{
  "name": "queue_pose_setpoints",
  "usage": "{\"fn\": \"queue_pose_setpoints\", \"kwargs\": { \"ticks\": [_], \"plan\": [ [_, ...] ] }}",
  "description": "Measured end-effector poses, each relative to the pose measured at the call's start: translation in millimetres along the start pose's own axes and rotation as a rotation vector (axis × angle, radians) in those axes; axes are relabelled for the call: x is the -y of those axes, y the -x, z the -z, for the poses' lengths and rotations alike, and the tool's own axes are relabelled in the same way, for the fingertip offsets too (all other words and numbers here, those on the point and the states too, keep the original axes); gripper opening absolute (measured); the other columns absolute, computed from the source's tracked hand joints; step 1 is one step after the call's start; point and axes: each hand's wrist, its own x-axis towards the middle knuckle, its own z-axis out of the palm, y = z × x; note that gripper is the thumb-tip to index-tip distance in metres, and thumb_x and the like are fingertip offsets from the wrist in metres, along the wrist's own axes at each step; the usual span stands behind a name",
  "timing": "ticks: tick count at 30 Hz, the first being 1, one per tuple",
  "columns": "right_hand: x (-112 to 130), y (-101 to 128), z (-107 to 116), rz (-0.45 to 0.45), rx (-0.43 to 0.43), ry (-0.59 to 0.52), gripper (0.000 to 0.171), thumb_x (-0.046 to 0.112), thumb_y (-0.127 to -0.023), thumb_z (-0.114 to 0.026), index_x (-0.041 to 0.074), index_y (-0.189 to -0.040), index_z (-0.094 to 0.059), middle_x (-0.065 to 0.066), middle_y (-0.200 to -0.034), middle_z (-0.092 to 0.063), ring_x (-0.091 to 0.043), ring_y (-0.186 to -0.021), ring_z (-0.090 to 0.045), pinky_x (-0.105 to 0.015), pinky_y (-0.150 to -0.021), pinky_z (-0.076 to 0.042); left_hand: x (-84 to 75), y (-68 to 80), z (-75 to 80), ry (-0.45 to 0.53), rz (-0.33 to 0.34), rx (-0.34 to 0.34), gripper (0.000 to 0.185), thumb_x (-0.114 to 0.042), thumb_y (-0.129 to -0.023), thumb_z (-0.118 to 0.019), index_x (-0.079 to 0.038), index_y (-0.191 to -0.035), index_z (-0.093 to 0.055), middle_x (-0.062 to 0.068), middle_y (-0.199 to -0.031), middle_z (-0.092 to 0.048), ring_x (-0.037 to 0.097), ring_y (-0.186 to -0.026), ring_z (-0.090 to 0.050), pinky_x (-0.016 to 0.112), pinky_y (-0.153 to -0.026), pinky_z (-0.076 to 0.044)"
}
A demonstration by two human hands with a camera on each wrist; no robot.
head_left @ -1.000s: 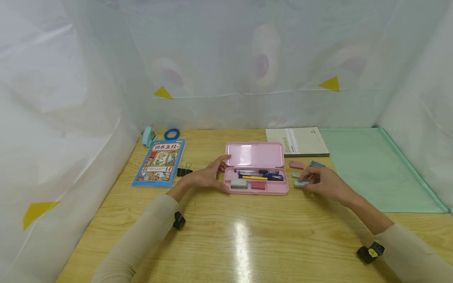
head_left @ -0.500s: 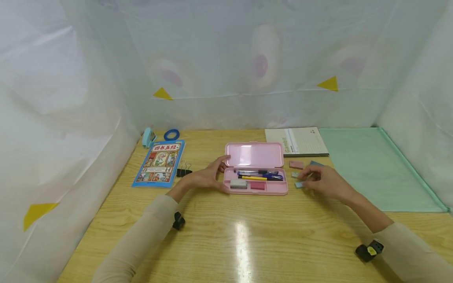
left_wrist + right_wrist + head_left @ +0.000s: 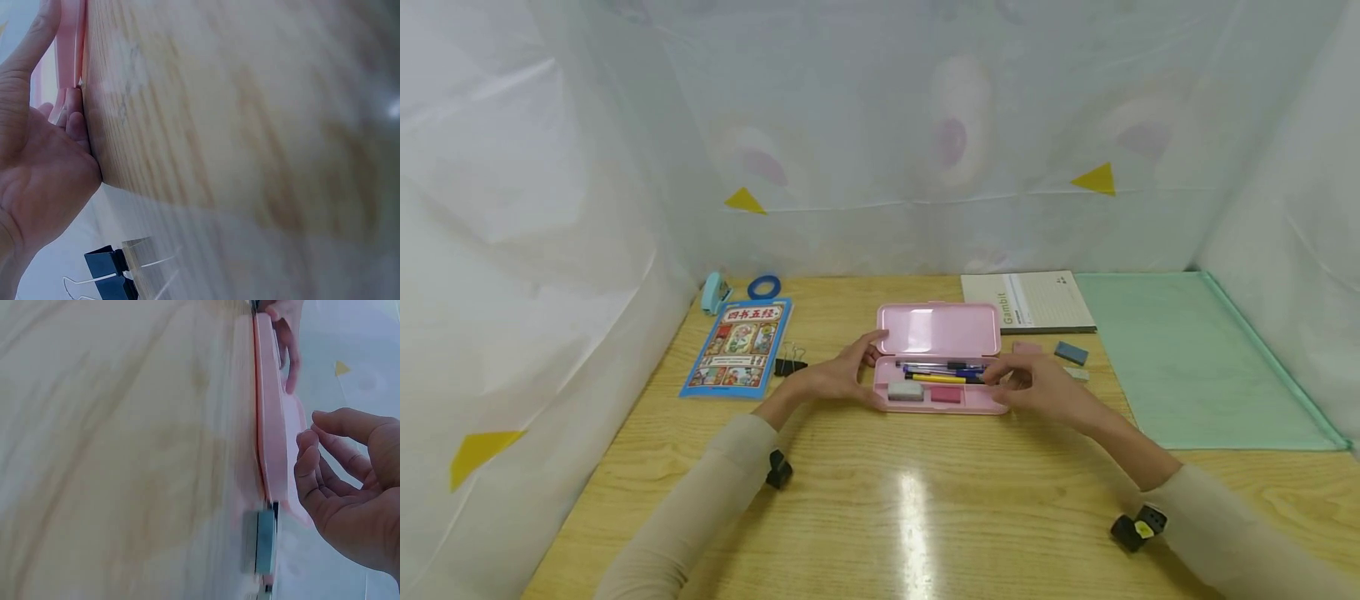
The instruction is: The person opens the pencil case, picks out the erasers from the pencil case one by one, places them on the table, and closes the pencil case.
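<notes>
An open pink pencil case [image 3: 891,373] lies mid-table, with several pens [image 3: 943,377], a grey-white eraser [image 3: 906,391] and a red eraser [image 3: 946,394] inside. My left hand [image 3: 838,375] spreads thumb and fingers around its left end; in the left wrist view that palm rests at the table beside the case. My right hand [image 3: 1041,390] hovers over the case's right end, thumb and index tips drawn close together. Whether something small sits between them is unclear. A light blue-green block [image 3: 265,540], apparently an eraser, lies beside the case in the right wrist view.
Right of the case lie a pink eraser [image 3: 1027,347], a dark blue one [image 3: 1071,353] and a pale green one [image 3: 1077,373]. Behind are a notebook [image 3: 1030,302] and a green mat [image 3: 1210,367]. Leftward: a book [image 3: 737,346], binder clip [image 3: 790,365], tape roll [image 3: 764,287], stapler [image 3: 715,293].
My right hand has moved left from the light blue eraser on the table to above the case's right end, uncovering the dark blue and pale green erasers. The left hand stays put.
</notes>
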Motion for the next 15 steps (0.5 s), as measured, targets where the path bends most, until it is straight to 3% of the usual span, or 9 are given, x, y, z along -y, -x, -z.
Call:
{"fn": "queue_pose_setpoints", "kwargs": {
  "ticks": [7,15],
  "plan": [
    [14.9,-12.2,-20.3,0.032,0.083,0.053,0.022,0.009,-0.093,-0.078,0.013,-0.115,-0.077,-0.004,-0.114,-0.07,-0.019,-0.092,-0.055,-0.025,-0.078,-0.048,0.2,-0.6,0.1,0.006,-0.012,0.001,0.119,-0.025,-0.081,-0.091,-0.025,-0.167,-0.008,0.009,-0.143,-0.037,0.024,-0.131,-0.038,0.043,-0.117,-0.032],
    [23.6,-16.8,-31.8,0.03,0.139,0.118,0.024,0.013,-0.094,-0.077,0.015,-0.118,-0.077,0.001,-0.092,-0.064,-0.014,-0.071,-0.046,-0.026,-0.063,-0.039,3.0,-1.2,0.1,0.004,-0.012,0.002,0.118,-0.026,-0.082,-0.091,-0.025,-0.166,-0.009,0.01,-0.142,-0.038,0.025,-0.131,-0.038,0.044,-0.117,-0.031]
  ]
}}
